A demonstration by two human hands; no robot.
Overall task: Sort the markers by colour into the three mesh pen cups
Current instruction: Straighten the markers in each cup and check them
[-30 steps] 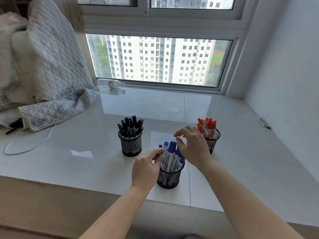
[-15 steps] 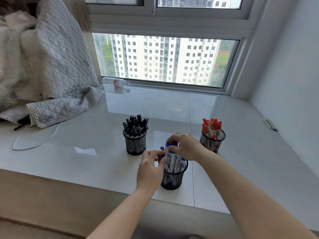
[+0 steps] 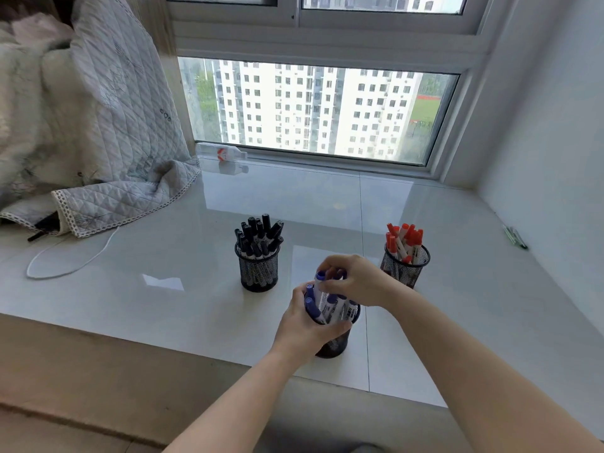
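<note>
Three black mesh cups stand on the white sill. The left cup (image 3: 260, 273) holds black markers (image 3: 260, 235). The right cup (image 3: 408, 268) holds red markers (image 3: 405, 238). The nearest cup (image 3: 333, 348) holds blue markers (image 3: 330, 305). My left hand (image 3: 302, 325) wraps around this near cup, thumb across its front. My right hand (image 3: 354, 281) reaches over the top of the blue markers, its curled fingers pinching their caps. Most of the near cup is hidden behind my hands.
A quilted grey blanket (image 3: 108, 152) piles up at the left, with a white cable (image 3: 65, 266) looping out from under it. A plastic bottle (image 3: 222, 152) lies by the window frame. Some pens (image 3: 516, 237) lie by the right wall. The sill's front edge (image 3: 163, 341) drops to a beige step.
My left hand has closed around the near cup, where before it only touched the markers. My right hand has lowered onto the blue caps. The camera has moved closer.
</note>
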